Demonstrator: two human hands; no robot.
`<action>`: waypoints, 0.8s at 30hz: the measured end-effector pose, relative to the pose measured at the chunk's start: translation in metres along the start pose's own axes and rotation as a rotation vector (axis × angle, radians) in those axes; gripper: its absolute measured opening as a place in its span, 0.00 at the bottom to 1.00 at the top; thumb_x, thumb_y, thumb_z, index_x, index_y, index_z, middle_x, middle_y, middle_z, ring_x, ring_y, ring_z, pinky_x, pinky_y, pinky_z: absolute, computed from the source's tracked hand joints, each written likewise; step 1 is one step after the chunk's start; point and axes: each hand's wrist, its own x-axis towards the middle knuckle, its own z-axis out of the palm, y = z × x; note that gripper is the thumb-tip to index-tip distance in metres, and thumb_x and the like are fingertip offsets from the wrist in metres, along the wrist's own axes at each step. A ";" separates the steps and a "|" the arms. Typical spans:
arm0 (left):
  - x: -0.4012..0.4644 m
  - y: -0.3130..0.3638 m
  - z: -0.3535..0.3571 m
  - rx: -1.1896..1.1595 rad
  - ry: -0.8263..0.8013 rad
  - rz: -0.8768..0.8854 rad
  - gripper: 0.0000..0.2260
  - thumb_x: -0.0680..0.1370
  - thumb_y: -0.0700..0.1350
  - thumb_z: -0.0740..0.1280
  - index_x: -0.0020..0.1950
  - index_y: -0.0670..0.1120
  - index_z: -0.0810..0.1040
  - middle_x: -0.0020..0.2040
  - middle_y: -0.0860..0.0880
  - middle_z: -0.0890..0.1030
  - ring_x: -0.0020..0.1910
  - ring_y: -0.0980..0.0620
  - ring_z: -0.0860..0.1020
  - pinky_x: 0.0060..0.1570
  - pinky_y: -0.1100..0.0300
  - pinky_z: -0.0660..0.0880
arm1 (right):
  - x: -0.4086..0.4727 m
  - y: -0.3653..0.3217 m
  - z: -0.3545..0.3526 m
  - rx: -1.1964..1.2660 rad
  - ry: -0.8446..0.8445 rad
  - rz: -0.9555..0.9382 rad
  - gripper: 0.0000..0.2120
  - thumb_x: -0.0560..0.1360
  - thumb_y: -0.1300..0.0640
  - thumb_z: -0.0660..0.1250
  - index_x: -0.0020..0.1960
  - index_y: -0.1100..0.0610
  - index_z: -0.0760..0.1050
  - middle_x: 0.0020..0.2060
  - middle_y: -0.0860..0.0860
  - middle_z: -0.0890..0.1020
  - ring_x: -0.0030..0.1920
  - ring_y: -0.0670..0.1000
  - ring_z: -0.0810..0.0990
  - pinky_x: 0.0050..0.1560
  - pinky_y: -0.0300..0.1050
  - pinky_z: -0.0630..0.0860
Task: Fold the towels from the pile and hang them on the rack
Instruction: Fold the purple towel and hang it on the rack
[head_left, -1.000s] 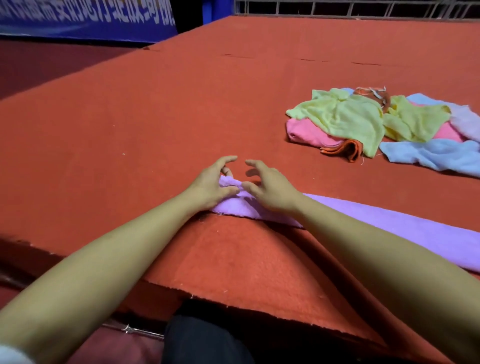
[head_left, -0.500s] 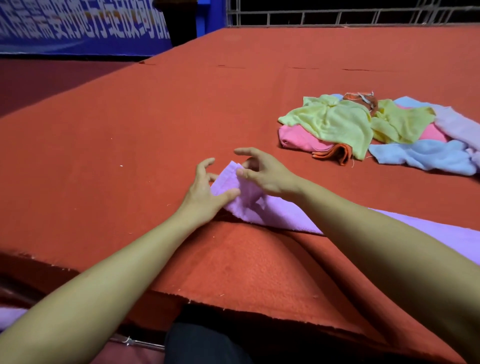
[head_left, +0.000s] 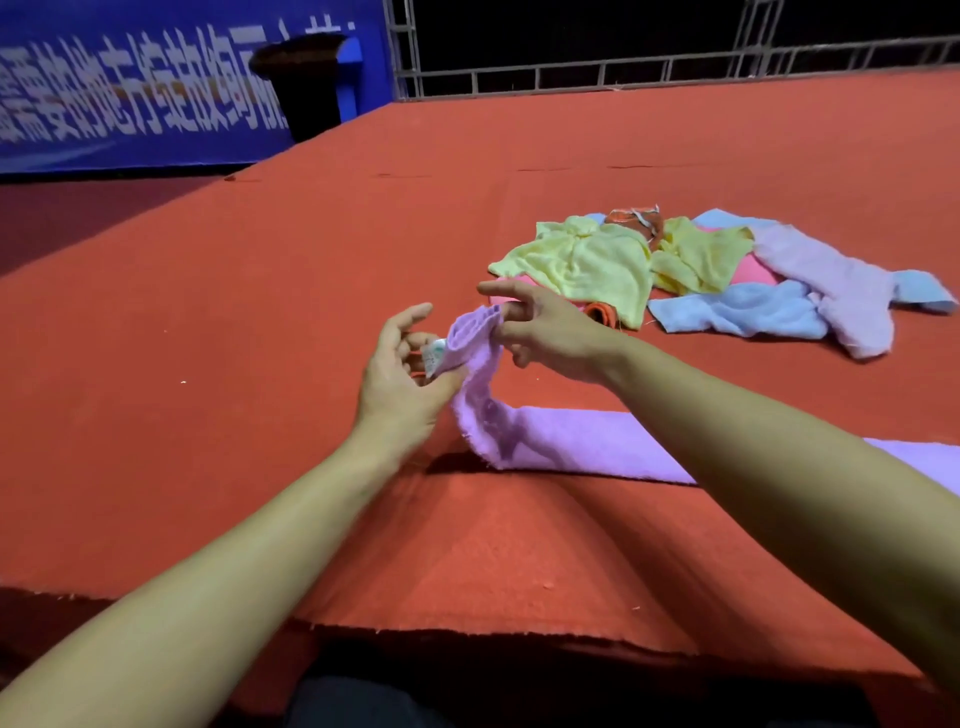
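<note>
A long purple towel (head_left: 576, 441) lies folded in a strip across the red surface, running off to the right under my right forearm. Its left end is lifted off the surface. My left hand (head_left: 402, 374) pinches that end near a small white label, thumb underneath. My right hand (head_left: 540, 327) pinches the top edge of the same end, index finger stretched out. The pile of towels (head_left: 691, 270), yellow, pink, blue, pale lilac and orange, lies beyond my right hand. No rack is in view.
The red felt-covered platform (head_left: 260, 322) stretches wide to the left and back; its frayed front edge is just below my arms. A blue banner (head_left: 130, 98), a dark bin (head_left: 311, 78) and a metal railing (head_left: 675, 67) stand behind it.
Both hands have raised the purple towel's left end off the surface, where a second ago it lay flat under them. The view has tilted up, showing more background.
</note>
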 end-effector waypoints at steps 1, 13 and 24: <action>0.000 0.002 0.004 -0.002 0.003 0.002 0.29 0.71 0.30 0.74 0.63 0.54 0.70 0.45 0.54 0.77 0.39 0.60 0.76 0.44 0.67 0.75 | -0.003 -0.001 -0.004 0.031 -0.004 0.003 0.29 0.74 0.75 0.59 0.73 0.60 0.65 0.29 0.46 0.74 0.27 0.46 0.71 0.30 0.42 0.68; -0.016 0.009 0.011 0.253 0.107 -0.002 0.21 0.73 0.45 0.75 0.61 0.56 0.72 0.47 0.59 0.80 0.44 0.64 0.78 0.49 0.63 0.74 | -0.014 -0.007 -0.007 0.083 -0.024 -0.016 0.26 0.76 0.73 0.61 0.72 0.60 0.67 0.36 0.50 0.76 0.33 0.47 0.74 0.32 0.42 0.70; -0.011 0.027 0.014 0.305 0.159 0.084 0.20 0.74 0.49 0.75 0.62 0.57 0.72 0.43 0.58 0.82 0.45 0.67 0.77 0.46 0.74 0.68 | -0.010 -0.005 -0.013 0.119 -0.032 0.017 0.26 0.75 0.72 0.60 0.72 0.59 0.67 0.36 0.50 0.74 0.33 0.47 0.74 0.32 0.42 0.70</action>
